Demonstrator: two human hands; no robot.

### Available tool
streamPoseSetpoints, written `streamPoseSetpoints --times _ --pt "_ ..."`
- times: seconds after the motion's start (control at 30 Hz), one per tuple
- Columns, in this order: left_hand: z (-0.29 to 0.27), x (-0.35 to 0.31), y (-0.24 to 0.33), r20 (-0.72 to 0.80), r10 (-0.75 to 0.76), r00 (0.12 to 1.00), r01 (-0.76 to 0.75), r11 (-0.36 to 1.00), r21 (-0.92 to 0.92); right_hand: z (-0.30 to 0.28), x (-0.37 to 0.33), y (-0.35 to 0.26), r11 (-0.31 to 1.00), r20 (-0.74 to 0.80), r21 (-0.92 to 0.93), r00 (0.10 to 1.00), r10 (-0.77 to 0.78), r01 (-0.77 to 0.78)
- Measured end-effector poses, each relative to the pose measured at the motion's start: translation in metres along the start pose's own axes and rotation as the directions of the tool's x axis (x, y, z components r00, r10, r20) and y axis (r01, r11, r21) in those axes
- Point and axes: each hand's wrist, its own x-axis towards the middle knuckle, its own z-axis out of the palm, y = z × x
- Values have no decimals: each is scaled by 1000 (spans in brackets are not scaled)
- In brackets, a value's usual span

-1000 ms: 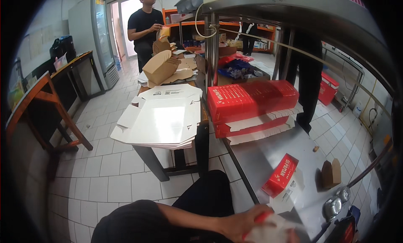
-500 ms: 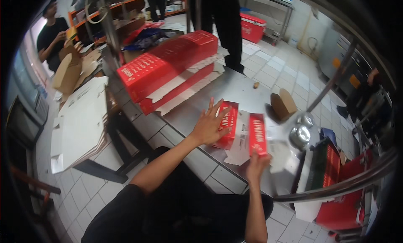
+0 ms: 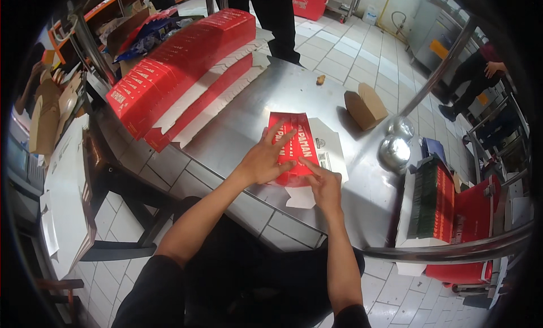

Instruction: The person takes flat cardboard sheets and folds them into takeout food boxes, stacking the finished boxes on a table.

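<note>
A red and white cardboard box blank [image 3: 287,118] lies on the steel table in front of me, its red panel folded over toward the left and a white panel showing at the right. My left hand [image 3: 263,163] presses on the red part with fingers spread. Close beside it, my right hand [image 3: 325,186] touches the near right edge of the red panel, index finger stretched out and the other fingers partly hidden. Left of the blank, on the same table, rises a stack of flat red and white box blanks [image 3: 186,56].
The steel table [image 3: 254,96] also carries a brown cardboard food box [image 3: 365,110], round shiny metal pieces [image 3: 394,152] and a small brown scrap [image 3: 320,79]. White cardboard sheets [image 3: 65,198] lie at the left. A metal rail [image 3: 452,252] curves along the right. People stand beyond.
My right hand has brought the red panel over leftward, from standing apart to lying beside my left hand, and no longer pinches its edge. The whole view has shifted.
</note>
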Motion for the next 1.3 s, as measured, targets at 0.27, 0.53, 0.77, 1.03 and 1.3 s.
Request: streamPoseSetpoints --times 0.27,0.53,0.77,1.03,1.3 --pt "-1 2 -1 -7 31 999 -31 999 31 21 5 -14 985 -90 -108 988 122 -132" --pt "0 4 7 -5 -52 999 53 997 61 23 -25 26 907 145 280 948 283 -314" --pt "-27 40 19 -130 -177 976 193 973 126 -14 25 30 988 87 -89 989 -121 129" --pt "17 76 -14 -154 116 981 -121 992 -29 16 116 77 964 -66 -136 969 -240 229" --pt "19 74 -17 -156 118 981 -124 992 -29 15 118 65 984 45 -124 991 -125 130"
